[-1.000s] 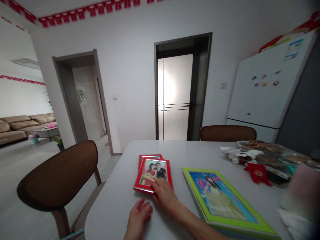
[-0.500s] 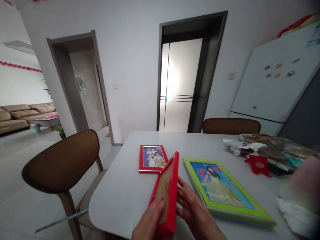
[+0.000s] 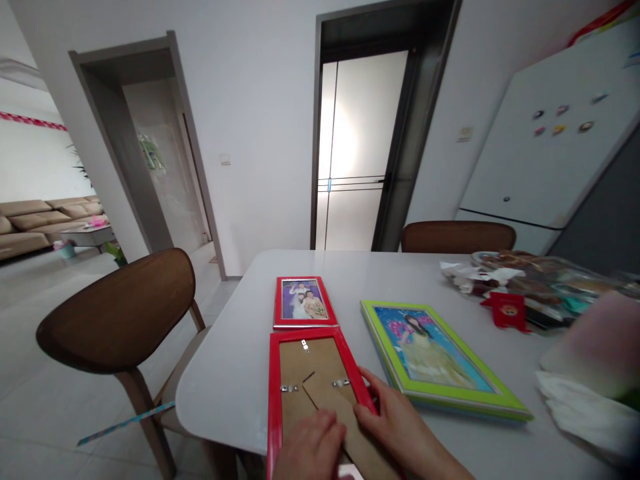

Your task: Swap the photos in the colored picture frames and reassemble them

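Note:
A red picture frame lies face down near the table's front edge, its brown backing board and metal clips showing. My right hand grips its right edge, thumb on top. My left hand rests on the lower backing with fingers bent together; whatever its fingertips hold is hidden. A small pale piece shows at the bottom beside it. Just beyond lies a second red picture frame, photo side up. To the right is a larger green picture frame, also face up.
Plastic bags and wrappings lie on the table's right side with a red paper item. A crumpled white tissue or bag is nearer. Brown chairs stand at the left and far side of the white table.
The red frame has turned from a steep tilt to lying back-up, more of its backing showing. My left hand moved from its edge onto the backing; my right hand closed on the right edge.

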A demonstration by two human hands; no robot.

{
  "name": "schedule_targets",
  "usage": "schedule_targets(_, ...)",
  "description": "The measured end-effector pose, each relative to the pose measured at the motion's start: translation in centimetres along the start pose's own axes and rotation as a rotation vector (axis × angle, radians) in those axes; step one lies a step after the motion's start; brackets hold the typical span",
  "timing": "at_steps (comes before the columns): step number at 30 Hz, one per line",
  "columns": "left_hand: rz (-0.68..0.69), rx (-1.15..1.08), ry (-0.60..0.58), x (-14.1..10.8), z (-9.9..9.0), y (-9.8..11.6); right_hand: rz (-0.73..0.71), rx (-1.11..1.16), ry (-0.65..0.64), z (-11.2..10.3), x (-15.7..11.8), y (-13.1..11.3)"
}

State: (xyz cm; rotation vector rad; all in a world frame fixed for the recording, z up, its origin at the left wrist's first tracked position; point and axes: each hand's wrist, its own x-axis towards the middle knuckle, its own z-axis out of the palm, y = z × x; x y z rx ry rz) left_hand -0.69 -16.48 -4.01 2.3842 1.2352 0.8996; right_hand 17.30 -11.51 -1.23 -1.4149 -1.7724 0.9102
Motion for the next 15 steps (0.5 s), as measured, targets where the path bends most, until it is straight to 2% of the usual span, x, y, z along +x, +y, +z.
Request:
schedule_targets(3, -0.252, 0.053, 0.128, 0.0, -2.4, -2.0, -0.02, -0.238, -0.009, -0.3, -0.3, -0.3)
schedule_targets(6, -0.407, 0.035, 0.219, -0.1, -2.9, -3.5, -0.068, -0.372, -0.027, -0.3, 0.1, -0.8)
schedule_targets(11, -0.45, -0.046, 0.225, -0.1, -2.1, -4.3, -0.131, -0.457, -0.036, 0.4, 2.3, -1.1)
schedule_targets(15, -0.444, -0.069, 0.175, 0.0, -2.8, -4.4, -0.119, -0.491, -0.069, 0.9, 3.0, -0.9)
